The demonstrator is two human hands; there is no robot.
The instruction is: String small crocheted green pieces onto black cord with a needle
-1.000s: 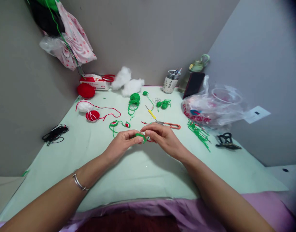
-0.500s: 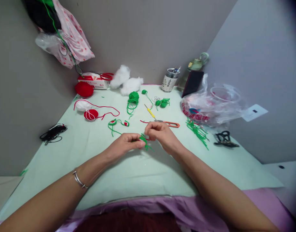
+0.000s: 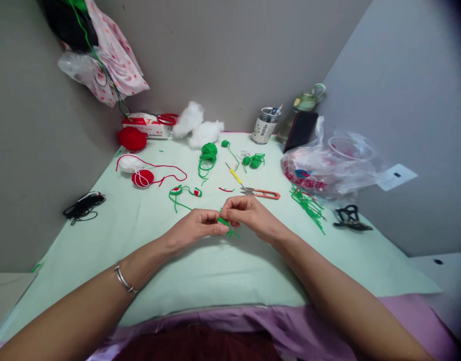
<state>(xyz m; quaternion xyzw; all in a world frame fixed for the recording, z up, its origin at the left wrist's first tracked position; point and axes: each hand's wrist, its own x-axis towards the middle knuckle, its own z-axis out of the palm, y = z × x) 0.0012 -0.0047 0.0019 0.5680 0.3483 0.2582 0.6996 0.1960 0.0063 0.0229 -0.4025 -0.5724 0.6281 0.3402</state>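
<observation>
Green piece (image 3: 223, 221) is pinched by the left hand (image 3: 196, 226) over mid-desk (image 3: 215, 281). Its upper end is met by the right hand (image 3: 250, 214), fingertips narrow; whether anything is gripped there cannot be told. Stitches could be loosened if the tails (image 3: 234, 234) are tugged. Strand (image 3: 183, 205) at 10 o'clock, run close to the left hand, could be dragged along. Reach toward 2 o'clock is limited by snips (image 3: 266, 194); room is offered toward 6, up to the front edge.
</observation>
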